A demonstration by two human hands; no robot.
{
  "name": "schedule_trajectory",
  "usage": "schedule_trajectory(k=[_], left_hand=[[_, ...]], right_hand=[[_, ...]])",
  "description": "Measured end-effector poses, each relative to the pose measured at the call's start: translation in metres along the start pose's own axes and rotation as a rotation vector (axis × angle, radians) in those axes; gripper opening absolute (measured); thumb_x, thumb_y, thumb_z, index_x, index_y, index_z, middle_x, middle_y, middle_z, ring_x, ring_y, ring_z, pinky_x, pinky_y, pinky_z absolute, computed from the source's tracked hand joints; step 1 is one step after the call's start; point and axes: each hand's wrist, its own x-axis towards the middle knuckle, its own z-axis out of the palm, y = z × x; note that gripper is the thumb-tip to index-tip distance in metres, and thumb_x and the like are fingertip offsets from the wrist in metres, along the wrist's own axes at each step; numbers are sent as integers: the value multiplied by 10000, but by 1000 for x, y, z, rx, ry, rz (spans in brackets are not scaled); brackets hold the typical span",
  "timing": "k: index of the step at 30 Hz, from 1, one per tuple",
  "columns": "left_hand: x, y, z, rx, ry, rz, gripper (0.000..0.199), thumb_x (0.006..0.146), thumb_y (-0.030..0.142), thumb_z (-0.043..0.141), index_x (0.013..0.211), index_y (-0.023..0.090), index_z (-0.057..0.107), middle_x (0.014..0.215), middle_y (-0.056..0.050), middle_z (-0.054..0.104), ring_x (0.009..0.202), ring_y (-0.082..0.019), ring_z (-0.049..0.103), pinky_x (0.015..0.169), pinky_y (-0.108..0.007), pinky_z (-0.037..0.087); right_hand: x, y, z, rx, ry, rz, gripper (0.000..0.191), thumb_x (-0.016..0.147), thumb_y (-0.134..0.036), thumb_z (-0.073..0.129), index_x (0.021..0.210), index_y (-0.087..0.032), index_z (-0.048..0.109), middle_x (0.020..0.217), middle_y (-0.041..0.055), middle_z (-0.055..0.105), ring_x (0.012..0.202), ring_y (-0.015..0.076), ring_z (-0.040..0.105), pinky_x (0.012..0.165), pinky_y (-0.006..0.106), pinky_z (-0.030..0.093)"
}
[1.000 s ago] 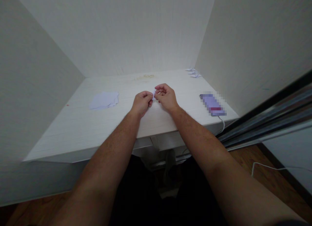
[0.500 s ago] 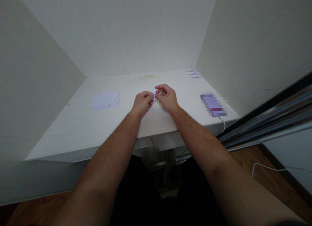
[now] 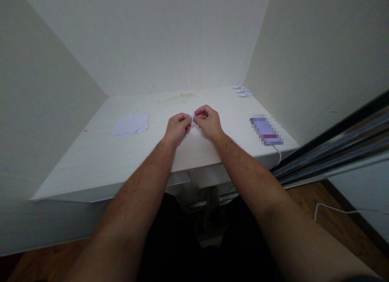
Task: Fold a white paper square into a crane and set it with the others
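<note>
A small folded piece of white paper (image 3: 192, 118) is held up between my two hands over the middle of the desk. My left hand (image 3: 178, 128) pinches its left side between thumb and fingers. From the other side, my right hand (image 3: 208, 122) grips the paper with thumb and bent fingers. Most of the paper is hidden by my fingertips, so its exact shape cannot be made out. A loose stack of white paper sheets (image 3: 131, 124) lies to the left of my left hand.
Several small folded paper pieces (image 3: 242, 91) lie in the back right corner of the white desk (image 3: 103, 160). A phone (image 3: 266, 130), blurred by pixels, lies at the right with a white cable (image 3: 277, 152) plugged in. Panels enclose the back and sides.
My right fingers have curled in slightly closer to the paper. My left hand and the things on the desk stay where they were.
</note>
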Motion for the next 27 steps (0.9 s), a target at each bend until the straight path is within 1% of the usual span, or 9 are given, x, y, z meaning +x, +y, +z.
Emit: schedule_trajectory(k=[7, 14, 21, 27], left_hand=[[-2, 3, 1, -8, 4, -15, 91, 703, 168, 682, 662, 166, 601, 506, 37, 514, 401, -62, 430, 413, -212, 306], [-2, 4, 2, 6, 17, -17, 89, 700, 154, 677, 657, 166, 599, 512, 34, 516, 405, -60, 430, 424, -213, 315], [-2, 4, 1, -11, 7, -23, 79, 698, 134, 643, 641, 164, 597, 494, 31, 503, 400, -60, 415, 407, -212, 285], [-2, 5, 2, -27, 6, -35, 73, 698, 145, 648, 651, 164, 594, 477, 33, 495, 386, -65, 411, 400, -212, 286]], right_hand=[[1, 1, 1, 34, 1, 8, 210, 699, -173, 658, 891, -209, 583, 806, -31, 603, 653, 87, 527, 662, 255, 469], [1, 1, 1, 28, -16, 11, 209, 701, -159, 648, 886, -217, 571, 802, -30, 586, 660, 88, 516, 641, 244, 461], [1, -1, 1, 60, -37, 7, 246, 697, -158, 660, 920, -212, 571, 826, -28, 575, 636, 77, 505, 627, 240, 451], [1, -2, 1, 47, -32, 16, 221, 704, -175, 665, 904, -208, 576, 821, -24, 577, 680, 86, 525, 648, 240, 459]])
